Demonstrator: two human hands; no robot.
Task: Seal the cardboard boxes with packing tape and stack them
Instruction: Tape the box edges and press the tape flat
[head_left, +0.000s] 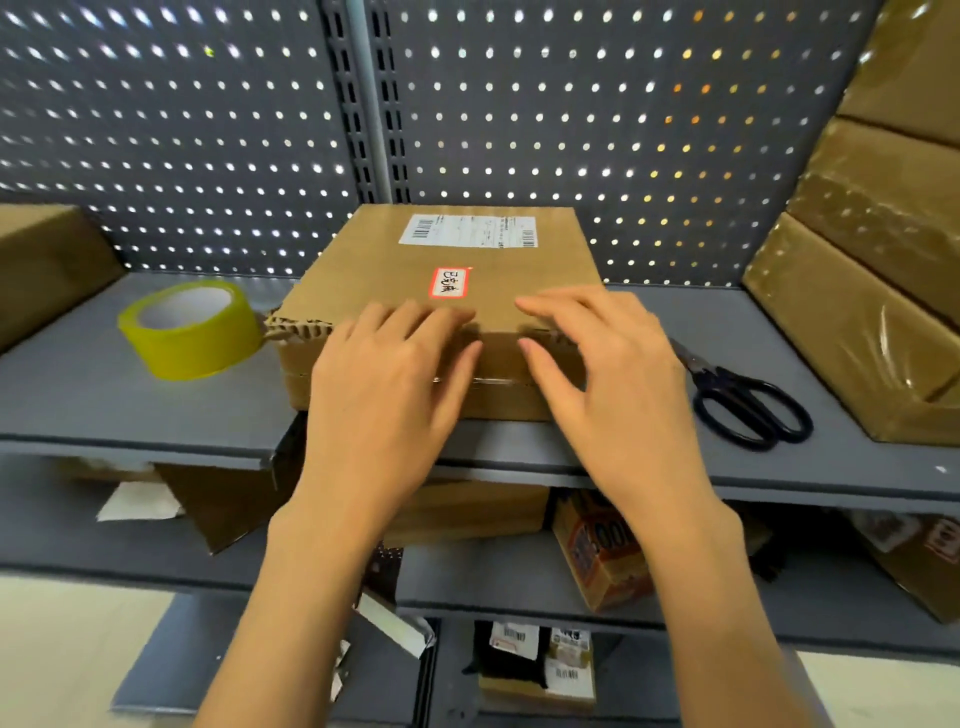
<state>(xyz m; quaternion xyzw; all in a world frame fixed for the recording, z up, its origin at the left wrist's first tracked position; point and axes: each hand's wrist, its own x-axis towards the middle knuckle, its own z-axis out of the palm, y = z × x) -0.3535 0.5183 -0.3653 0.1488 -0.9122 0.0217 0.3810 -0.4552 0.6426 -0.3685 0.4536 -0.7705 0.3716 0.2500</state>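
Cardboard box (441, 291) at the shelf's (104, 395) front edge looks stiff and light, both hands (384, 384) (613, 384) resting flat-fingered, gripping nothing, on its near top edge; best lifted by its side walls.

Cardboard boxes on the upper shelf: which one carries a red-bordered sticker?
The centre box under both hands; the stacked boxes at right and the left box show none.

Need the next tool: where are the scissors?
Head view: scissors lie on the grey shelf, right of the box, beside the right hand.
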